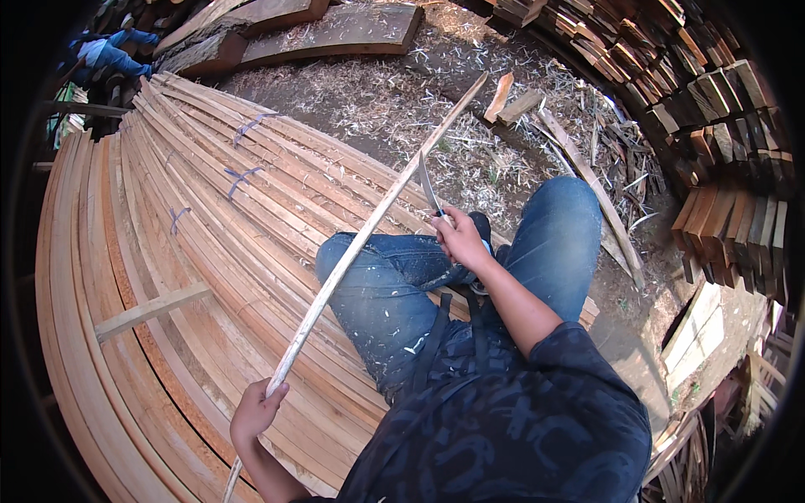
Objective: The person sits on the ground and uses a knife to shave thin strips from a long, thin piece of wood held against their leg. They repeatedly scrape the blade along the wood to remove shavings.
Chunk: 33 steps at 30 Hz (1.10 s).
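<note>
A long, pale wooden stick [348,251] slants across my lap, from the lower left up to the far right. My left hand [258,409] is closed around its near part, by the lower edge. In my right hand [461,238] is a knife [429,184], gripped by its handle. The blade points up and lies against the stick or just beside it; I cannot tell whether they touch. The stick passes over my bent left knee, with its far end over the ground.
I sit on a broad stack of long planks [193,251], with a short batten [153,311] across it. Wood shavings [352,92] cover the ground ahead. Thick slabs [335,38] lie at the back, stacked timber [734,226] at right. A person in blue [117,52] is far left.
</note>
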Each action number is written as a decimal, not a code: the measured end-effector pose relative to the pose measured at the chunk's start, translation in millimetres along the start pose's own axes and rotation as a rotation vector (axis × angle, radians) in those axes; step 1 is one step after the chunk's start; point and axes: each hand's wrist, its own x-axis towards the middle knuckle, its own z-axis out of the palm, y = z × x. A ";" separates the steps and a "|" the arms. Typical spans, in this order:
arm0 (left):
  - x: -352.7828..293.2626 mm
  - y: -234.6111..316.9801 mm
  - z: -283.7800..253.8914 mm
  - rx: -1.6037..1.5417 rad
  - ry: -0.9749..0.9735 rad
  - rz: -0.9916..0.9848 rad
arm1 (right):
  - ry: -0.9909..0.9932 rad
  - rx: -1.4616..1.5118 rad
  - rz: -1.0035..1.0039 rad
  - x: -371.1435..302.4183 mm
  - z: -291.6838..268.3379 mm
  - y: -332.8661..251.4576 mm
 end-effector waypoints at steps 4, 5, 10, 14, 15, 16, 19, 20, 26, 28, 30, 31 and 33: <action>-40.4 -17.1 -32.8 -0.212 -0.157 -0.278 | 0.049 0.046 0.018 0.2 1.9 -0.3; -46.0 -22.6 -42.5 -0.264 -0.198 -0.331 | 0.053 0.044 0.030 0.4 2.1 0.6; -44.1 -1.0 -77.9 -0.264 -0.234 -0.369 | -0.034 -0.055 0.016 -4.1 14.5 6.5; -29.4 -12.0 -88.8 -0.187 -0.206 -0.201 | -0.099 -0.090 -0.024 -6.6 22.3 7.5; -28.6 -14.2 -87.2 -0.172 -0.192 -0.158 | -0.121 -0.094 -0.042 -7.9 26.0 6.5; -31.5 -9.7 -83.2 -0.142 -0.159 -0.185 | -0.132 -0.056 -0.055 -11.0 30.7 4.8; -40.9 -7.7 -65.8 0.167 0.033 -0.098 | -0.252 -0.067 -0.062 -11.7 38.9 3.2; -45.7 -1.1 -59.1 0.221 0.093 -0.099 | -0.282 -0.169 -0.125 -8.1 38.2 12.7; -57.7 25.0 -17.7 0.345 0.459 -0.097 | -0.380 -0.520 -0.321 -47.0 61.3 0.7; -56.3 30.8 -12.2 0.443 0.550 -0.026 | -0.379 -0.503 -0.376 -61.4 72.1 -10.8; -54.0 33.6 -7.4 0.495 0.607 -0.025 | -0.380 -0.520 -0.440 -68.2 86.0 -19.8; -53.5 33.4 -4.5 0.515 0.633 0.000 | -0.378 -0.526 -0.472 -70.0 91.0 -19.9; -52.8 31.9 1.5 0.559 0.688 0.051 | -0.335 -0.649 -0.537 -61.0 97.0 -13.8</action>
